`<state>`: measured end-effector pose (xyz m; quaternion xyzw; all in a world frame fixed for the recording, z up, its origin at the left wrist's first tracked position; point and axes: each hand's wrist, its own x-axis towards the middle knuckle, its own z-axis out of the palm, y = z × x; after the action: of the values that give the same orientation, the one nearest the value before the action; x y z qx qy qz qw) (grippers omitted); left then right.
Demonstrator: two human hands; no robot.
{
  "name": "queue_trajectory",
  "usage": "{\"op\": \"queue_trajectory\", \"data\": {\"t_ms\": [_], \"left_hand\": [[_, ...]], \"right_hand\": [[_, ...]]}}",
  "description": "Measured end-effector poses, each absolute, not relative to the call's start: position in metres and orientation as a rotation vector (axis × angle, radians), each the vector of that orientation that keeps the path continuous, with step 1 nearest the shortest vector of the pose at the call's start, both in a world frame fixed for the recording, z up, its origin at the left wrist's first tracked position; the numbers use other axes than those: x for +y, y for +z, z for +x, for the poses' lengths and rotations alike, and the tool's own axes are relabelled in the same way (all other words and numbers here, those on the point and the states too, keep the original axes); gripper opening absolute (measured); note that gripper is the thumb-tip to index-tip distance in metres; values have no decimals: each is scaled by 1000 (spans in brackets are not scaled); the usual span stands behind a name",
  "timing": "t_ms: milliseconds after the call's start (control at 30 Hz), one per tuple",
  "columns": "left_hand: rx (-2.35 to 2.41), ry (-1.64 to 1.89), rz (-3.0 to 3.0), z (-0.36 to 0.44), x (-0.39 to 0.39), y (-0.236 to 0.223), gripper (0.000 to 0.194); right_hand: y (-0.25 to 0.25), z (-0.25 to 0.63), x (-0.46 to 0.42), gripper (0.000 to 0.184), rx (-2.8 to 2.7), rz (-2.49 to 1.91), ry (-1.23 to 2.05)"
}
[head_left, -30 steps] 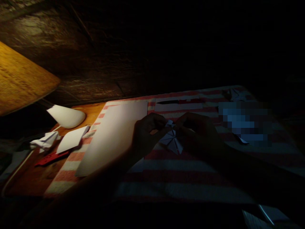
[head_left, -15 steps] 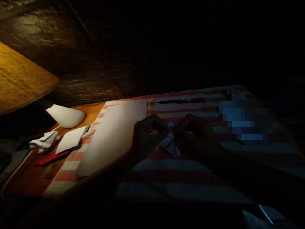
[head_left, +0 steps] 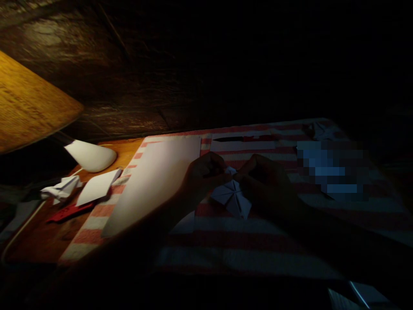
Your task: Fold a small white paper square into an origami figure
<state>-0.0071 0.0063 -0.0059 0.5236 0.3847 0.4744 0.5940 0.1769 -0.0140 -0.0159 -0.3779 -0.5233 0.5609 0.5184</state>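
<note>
A small piece of folded white paper (head_left: 231,198), with creases meeting near its middle, is held over the striped cloth (head_left: 206,254). My left hand (head_left: 206,170) pinches its upper left edge between thumb and fingers. My right hand (head_left: 266,176) closes on its upper right edge, close to the left fingertips. Both hands are in deep shadow, so the exact finger contact is hard to see. Left of my left hand lies a large white sheet of paper (head_left: 155,181). Behind the hands, a knife (head_left: 241,138) with a dark blade and red handle rests on a paper strip (head_left: 222,146).
A lamp with a yellow shade (head_left: 35,103) and white base (head_left: 92,157) stands at the left. Near it are a crumpled-looking folded paper (head_left: 61,189), a small white paper stack (head_left: 98,186) and a red tool (head_left: 71,212). A pixelated object (head_left: 332,170) lies at the right.
The folded paper now shows more of its surface below my hands, spread wider and tilted toward me. My left hand has shifted slightly right and up.
</note>
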Motion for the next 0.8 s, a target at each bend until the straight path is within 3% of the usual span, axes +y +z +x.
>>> {"op": "queue_trajectory", "data": {"t_ms": [133,500,800], "left_hand": [[870,1033,1164,-6,6,-5,35],[986,1083,1137,-2,-1,-8,32],[1086,1092,1254,0,-3,-6,19]], "right_hand": [[-16,176,-15,22,-1212,-823,1430],[-18,175,-16,28,-1221,-822,1416],[-19,175,-17,22,-1257,-830,1384]]}}
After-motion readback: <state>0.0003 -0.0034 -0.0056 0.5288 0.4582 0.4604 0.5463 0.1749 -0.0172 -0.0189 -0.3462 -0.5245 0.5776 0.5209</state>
